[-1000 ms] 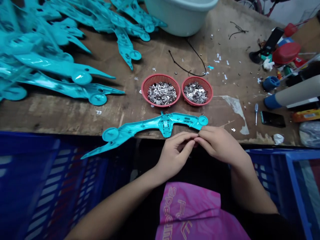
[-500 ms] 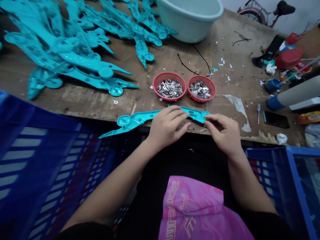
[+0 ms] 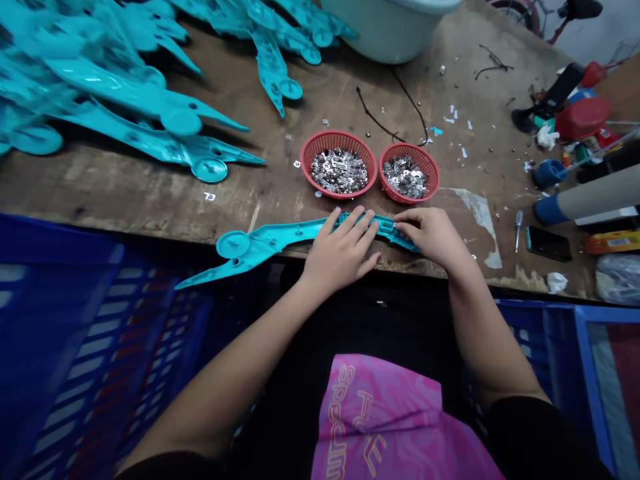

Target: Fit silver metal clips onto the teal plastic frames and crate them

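A long teal plastic part (image 3: 260, 241) lies along the front edge of the wooden table (image 3: 125, 193), its pointed left end hanging past the edge. My left hand (image 3: 343, 250) rests flat on the middle of the part, fingers stretched out. My right hand (image 3: 433, 233) is on the part's right end, fingers curled and pressed down on it; what is under the fingertips is hidden. Just behind the hands stand two small red baskets (image 3: 306, 160) (image 3: 434, 175), each holding several small shiny metal pieces.
A pile of several teal parts (image 3: 125, 100) covers the table's left and back. A pale basin (image 3: 395, 27) stands at the back. A screwdriver (image 3: 518, 227), a phone (image 3: 547, 243) and clutter lie at the right. Blue crates (image 3: 75, 347) (image 3: 575, 360) flank my lap.
Both hands rose from in front of the table edge, where their fingertips met, onto the teal part. My left hand now lies flat on it and my right hand presses its right end.
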Action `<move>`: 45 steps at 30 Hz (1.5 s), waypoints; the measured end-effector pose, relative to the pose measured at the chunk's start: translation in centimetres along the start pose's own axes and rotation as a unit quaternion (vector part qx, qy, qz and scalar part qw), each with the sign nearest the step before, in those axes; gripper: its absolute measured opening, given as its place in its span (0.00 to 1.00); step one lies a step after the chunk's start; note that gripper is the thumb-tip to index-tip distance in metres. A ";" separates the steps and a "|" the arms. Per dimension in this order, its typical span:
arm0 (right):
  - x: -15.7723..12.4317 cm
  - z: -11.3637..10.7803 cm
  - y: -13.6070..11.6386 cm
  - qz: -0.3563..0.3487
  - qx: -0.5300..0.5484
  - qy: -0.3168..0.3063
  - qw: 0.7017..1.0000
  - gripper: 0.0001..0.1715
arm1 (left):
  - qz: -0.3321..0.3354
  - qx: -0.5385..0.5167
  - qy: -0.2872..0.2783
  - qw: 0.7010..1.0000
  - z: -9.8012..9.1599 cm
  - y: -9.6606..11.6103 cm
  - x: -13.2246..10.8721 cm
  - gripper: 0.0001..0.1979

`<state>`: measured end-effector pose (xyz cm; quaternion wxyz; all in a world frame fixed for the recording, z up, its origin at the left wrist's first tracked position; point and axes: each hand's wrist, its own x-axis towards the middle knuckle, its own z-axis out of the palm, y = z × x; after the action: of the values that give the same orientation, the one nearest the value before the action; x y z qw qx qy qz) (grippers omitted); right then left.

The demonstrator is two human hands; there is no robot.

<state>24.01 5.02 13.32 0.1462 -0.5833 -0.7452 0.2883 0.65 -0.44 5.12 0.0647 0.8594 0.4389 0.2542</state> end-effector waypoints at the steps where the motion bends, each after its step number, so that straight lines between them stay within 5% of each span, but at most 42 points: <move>1: 0.1 0.0 -0.1 0.001 -0.006 -0.005 1.000 0.13 | -0.002 -0.006 0.000 1.000 0.0 0.0 0.0 0.31; 13: -0.4 1.4 -1.8 -0.011 -0.158 0.036 0.987 0.11 | -0.019 -0.030 -0.013 0.999 0.0 0.0 0.2 0.32; 18: -1.7 1.6 -1.8 -0.053 -0.170 -0.011 0.984 0.11 | -0.001 -0.020 -0.016 1.000 -1.0 0.0 0.6 0.28; 21: -3.1 1.3 -1.6 -0.084 -0.154 0.007 0.984 0.14 | -0.007 -0.028 0.024 0.999 -3.5 -1.8 2.2 0.24; 24: -4.3 0.4 -1.0 -0.109 -0.096 0.085 0.986 0.21 | -0.058 0.033 0.069 0.995 -6.4 -5.7 5.4 0.18; 30: -5.1 -2.3 2.7 -0.085 -0.051 0.188 0.977 0.14 | -0.046 0.108 -0.016 0.993 -7.9 -13.5 11.9 0.31; 40: -4.2 -3.9 5.3 -0.091 -0.028 0.138 0.986 0.10 | -0.063 0.092 -0.036 0.993 -5.5 -13.7 12.3 0.15; 45: -3.7 -3.6 5.4 -0.108 -0.012 0.124 0.986 0.09 | -0.047 0.120 -0.058 0.990 -6.6 -13.6 12.3 0.15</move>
<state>31.27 3.22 13.31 0.2606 -0.5319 -0.7836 0.1873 -6.43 16.74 10.90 -0.0022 0.8527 0.5015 0.1464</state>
